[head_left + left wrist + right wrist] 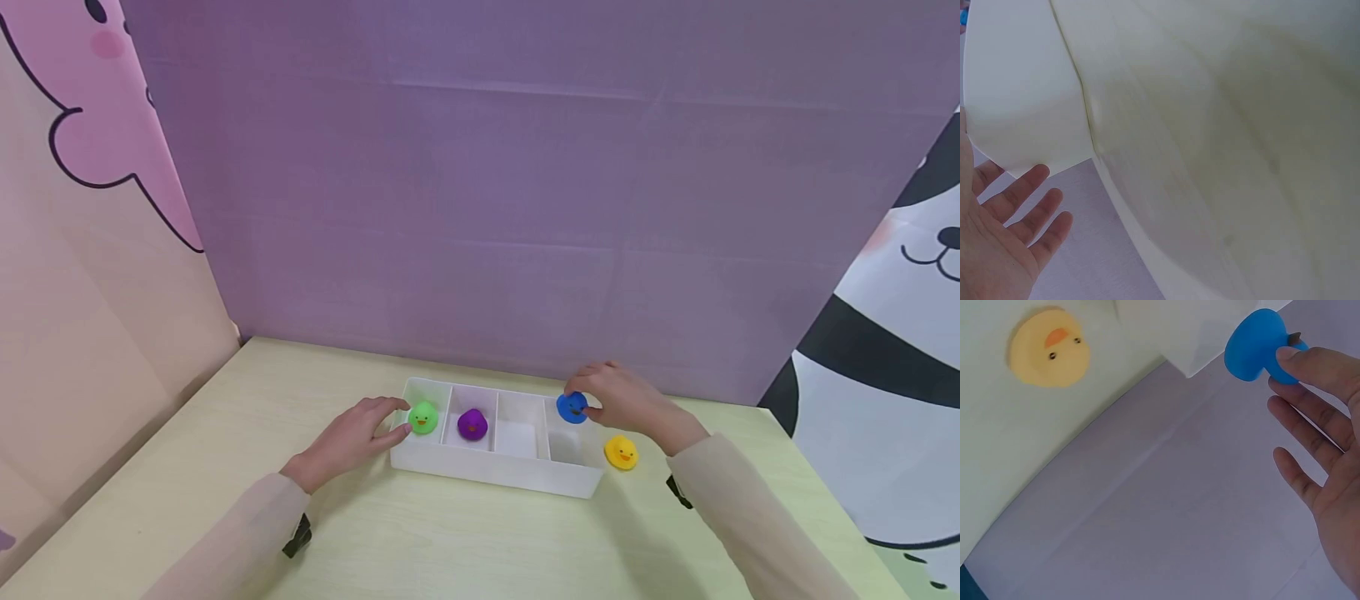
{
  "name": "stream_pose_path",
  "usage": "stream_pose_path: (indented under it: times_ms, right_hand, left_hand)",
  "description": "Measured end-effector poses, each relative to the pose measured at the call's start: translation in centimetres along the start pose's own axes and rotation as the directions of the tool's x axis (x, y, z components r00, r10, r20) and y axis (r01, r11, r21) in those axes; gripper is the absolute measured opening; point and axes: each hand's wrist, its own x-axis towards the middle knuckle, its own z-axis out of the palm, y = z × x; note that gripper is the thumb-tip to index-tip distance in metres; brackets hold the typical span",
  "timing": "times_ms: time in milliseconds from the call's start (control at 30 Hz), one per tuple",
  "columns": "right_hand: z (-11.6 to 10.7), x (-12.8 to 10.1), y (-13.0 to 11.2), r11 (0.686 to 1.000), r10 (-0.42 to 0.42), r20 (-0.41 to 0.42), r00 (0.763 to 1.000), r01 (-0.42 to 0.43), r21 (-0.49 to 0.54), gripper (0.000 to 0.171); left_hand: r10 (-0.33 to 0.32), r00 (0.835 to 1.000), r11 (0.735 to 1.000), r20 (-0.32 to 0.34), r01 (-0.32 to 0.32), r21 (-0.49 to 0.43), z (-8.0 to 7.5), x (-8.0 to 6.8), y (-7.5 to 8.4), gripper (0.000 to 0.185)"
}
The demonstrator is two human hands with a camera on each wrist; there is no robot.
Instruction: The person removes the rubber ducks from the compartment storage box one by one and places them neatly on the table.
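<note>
Looks like a makeshift booth in a room of unclear kind, walled by a creased purple sheet [525, 208] along the tabletop's [450, 542] far edge, with a pink cartoon sheet [112, 267] left and a panda sheet [892, 417] right.

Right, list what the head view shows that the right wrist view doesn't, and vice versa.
Only the head view: the left hand, the green toy duck, the purple toy duck and the pink cartoon print.
Only the right wrist view: the palm side of the right hand.
Both: the blue toy duck that hand pinches, the yellow toy duck on the tabletop, the purple backdrop, and the white box, at least partly.
</note>
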Motion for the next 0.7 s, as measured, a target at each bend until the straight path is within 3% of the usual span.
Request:
stream_pose_path:
  times_ms: [700]
  right_hand:
    - [0.5, -4.1, 3.3, 0.994, 0.103, 0.001, 0.995, -0.103, 0.022, 0.028]
  left_hand:
    - [-0.010, 1.000, 1.000, -0.004, 0.010, -0.003, 0.1, -0.1, 0.0, 0.043]
